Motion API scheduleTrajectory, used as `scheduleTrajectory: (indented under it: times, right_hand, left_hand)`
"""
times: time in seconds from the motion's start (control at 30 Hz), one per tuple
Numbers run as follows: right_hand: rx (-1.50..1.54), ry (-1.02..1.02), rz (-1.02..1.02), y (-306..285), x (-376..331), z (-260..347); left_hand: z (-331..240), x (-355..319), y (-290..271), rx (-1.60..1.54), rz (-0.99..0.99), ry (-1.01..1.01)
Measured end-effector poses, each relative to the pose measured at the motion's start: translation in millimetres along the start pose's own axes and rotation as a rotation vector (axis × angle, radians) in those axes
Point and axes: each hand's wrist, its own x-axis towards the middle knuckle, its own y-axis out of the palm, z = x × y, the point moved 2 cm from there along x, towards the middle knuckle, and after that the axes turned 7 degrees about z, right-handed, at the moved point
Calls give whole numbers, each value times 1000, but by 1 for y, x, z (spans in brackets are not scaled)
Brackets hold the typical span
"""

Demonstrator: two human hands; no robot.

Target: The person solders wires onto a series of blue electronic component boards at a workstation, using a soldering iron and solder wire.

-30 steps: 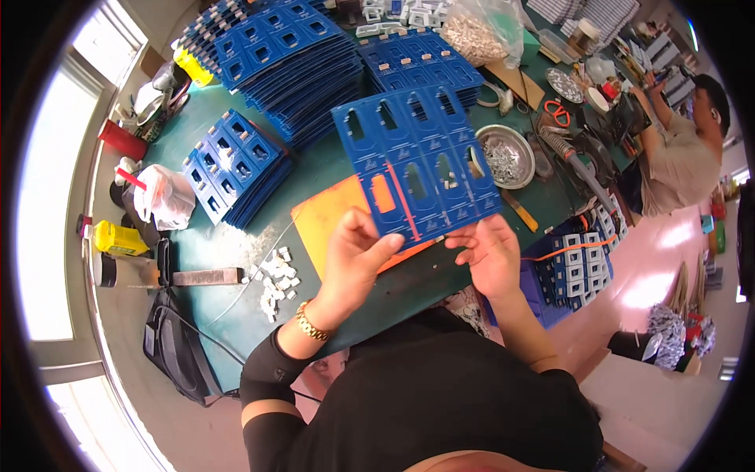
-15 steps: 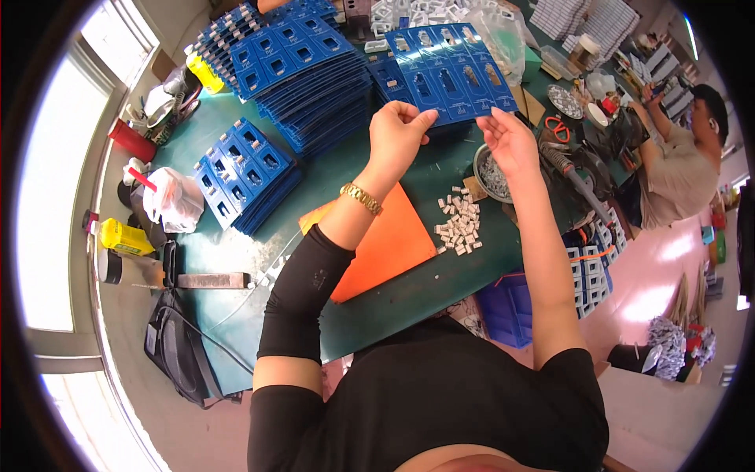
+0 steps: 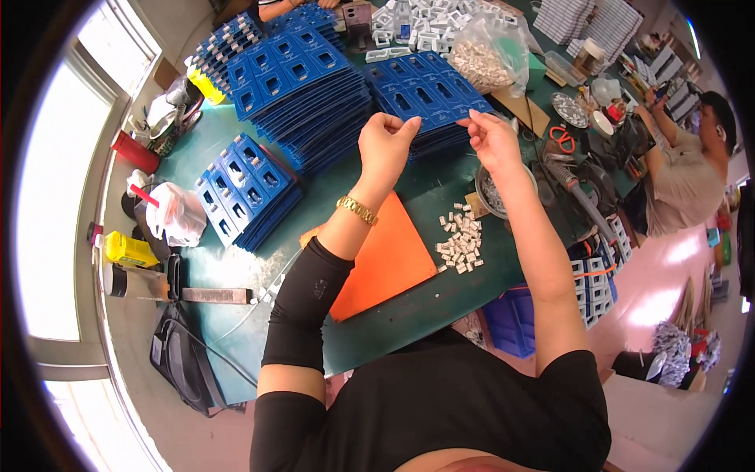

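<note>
The flat blue rectangular panel with cut-out windows (image 3: 435,88) lies on a stack toward the green worktop's (image 3: 377,330) far edge, seemingly all but placed. Left hand (image 3: 385,148) and right hand (image 3: 497,145) meet its near edge; whether either grip is closed, I cannot tell. Small white blocks (image 3: 462,242) lie loose, apparently unused.
</note>
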Motion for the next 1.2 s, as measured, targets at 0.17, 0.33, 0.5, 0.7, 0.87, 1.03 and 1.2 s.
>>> scheduleTrajectory:
  times: [0.17,0.33,0.5,0.7,0.87,1.03,1.2]
  right_hand:
    - [-28,-9,-27,8,-5,-1]
    - [-194,-27,-113,18,-13,0]
    - [-278,-68,-105,12,-13,0]
    - [-244,-64,-116,10,-15,-4]
    - [-207,-86,-104,7,-12,-1]
    - [-265,-119,-124,3,-11,-5]
    - [-235,-142,-152,-4,-9,-10]
  left_hand:
    - [2,-1,-2,42,-22,-2]
    - [13,1,-9,121,-30,43]
    - [9,-6,-4,-123,-13,-87]
    - [9,-2,-6,-168,118,-83]
    - [6,0,-6,-106,190,-85]
    - [10,-1,-3,-99,218,-82]
    - [8,-6,1,-105,242,-12]
